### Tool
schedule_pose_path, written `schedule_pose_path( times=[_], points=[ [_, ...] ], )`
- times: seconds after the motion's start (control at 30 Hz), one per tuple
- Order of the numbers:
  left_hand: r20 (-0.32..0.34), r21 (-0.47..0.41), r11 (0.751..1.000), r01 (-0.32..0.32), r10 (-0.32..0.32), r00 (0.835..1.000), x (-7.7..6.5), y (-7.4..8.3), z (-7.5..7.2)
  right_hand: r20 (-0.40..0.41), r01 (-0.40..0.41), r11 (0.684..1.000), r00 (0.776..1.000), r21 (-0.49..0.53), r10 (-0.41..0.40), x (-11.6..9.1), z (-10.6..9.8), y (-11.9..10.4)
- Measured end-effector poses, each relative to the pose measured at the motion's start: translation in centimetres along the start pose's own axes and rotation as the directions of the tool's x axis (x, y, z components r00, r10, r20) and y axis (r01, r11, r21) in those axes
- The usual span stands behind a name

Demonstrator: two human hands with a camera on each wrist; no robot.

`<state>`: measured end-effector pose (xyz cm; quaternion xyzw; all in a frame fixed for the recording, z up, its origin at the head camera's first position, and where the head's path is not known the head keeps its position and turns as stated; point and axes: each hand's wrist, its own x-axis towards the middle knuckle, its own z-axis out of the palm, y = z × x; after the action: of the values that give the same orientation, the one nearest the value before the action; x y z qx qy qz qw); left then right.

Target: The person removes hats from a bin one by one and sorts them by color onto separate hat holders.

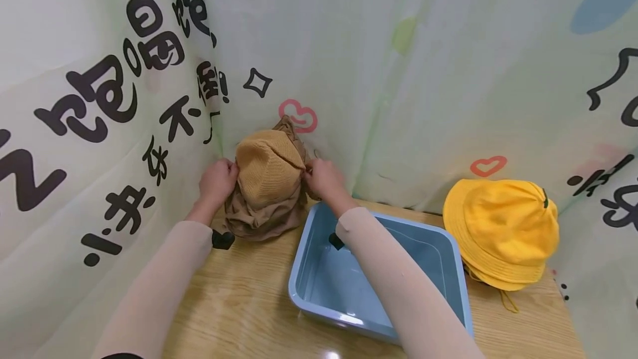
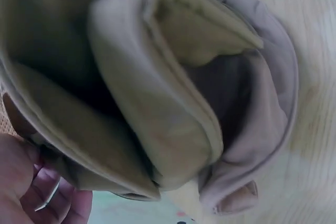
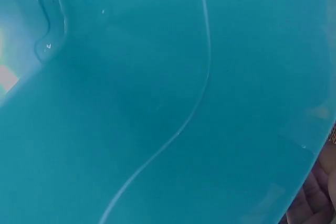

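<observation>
A tan knitted hat (image 1: pixel 269 165) lies on top of brown cloth hats (image 1: pixel 264 218) at the back left of the table. My left hand (image 1: pixel 218 181) pinches its left edge, and my right hand (image 1: pixel 325 180) pinches its right edge. In the left wrist view, the folded brim (image 2: pixel 157 87) of a brown hat fills the middle, with curled fingers of my left hand (image 2: pixel 31 187) at the lower left. The blue basin (image 3: pixel 131 103) fills most of the right wrist view. Only part of my right hand (image 3: pixel 315 198) shows there, beyond the basin's rim.
Under my right forearm stands the blue plastic basin (image 1: pixel 309 298). To its right a yellow bucket hat (image 1: pixel 508 231) with a cord rests on the wooden table (image 1: pixel 234 303). Printed curtains (image 1: pixel 374 71) hang behind the table and along its left and right sides.
</observation>
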<state>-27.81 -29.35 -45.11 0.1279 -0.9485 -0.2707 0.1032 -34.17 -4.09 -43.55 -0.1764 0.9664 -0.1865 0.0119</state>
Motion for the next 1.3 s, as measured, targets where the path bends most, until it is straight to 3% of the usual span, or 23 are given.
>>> schedule_pose_path(
  times=[0.27,0.47,0.6,0.7,0.8,0.87,0.93,1.03,1.3],
  points=[
    [0.047,0.105,0.994,0.001,-0.006,0.999,-0.1,-0.8,1.2,0.089,0.001,0.985,0.996,-0.17,0.014,0.7,0.4,-0.7],
    [0.022,0.073,0.997,0.008,-0.01,1.0,0.1,-0.7,1.5,0.112,-0.024,0.983,0.993,-0.18,0.045,0.8,0.1,-0.8],
    [-0.123,-0.078,0.995,-0.063,0.053,0.991,-0.6,0.3,1.2,0.039,-0.022,0.997,0.999,-0.071,0.025,0.8,-1.0,-0.7],
    [-0.208,-0.193,0.961,-0.197,0.156,0.966,-1.5,1.8,1.3,-0.052,0.116,0.991,0.992,0.066,-0.113,1.0,-2.0,-1.0],
    [-0.161,-0.212,0.938,-0.274,0.243,0.957,-2.4,3.5,1.7,-0.011,0.267,0.951,0.963,0.157,-0.269,1.5,-2.6,-1.5],
    [-0.112,-0.189,0.94,-0.285,0.268,0.957,-2.6,4.2,2.0,0.065,0.284,0.937,0.951,0.202,-0.302,1.7,-2.8,-1.9],
    [-0.088,-0.168,0.945,-0.281,0.269,0.959,-2.6,4.6,2.3,0.137,0.251,0.943,0.949,0.218,-0.284,1.8,-2.8,-2.0],
    [-0.105,-0.144,0.945,-0.293,0.279,0.954,-2.6,4.3,2.9,0.189,0.198,0.957,0.952,0.213,-0.239,1.9,-2.5,-2.1],
    [-0.136,-0.129,0.916,-0.379,0.363,0.922,-2.7,2.5,4.3,0.207,0.16,0.958,0.955,0.238,-0.211,2.3,-1.3,-1.8]
  ],
)
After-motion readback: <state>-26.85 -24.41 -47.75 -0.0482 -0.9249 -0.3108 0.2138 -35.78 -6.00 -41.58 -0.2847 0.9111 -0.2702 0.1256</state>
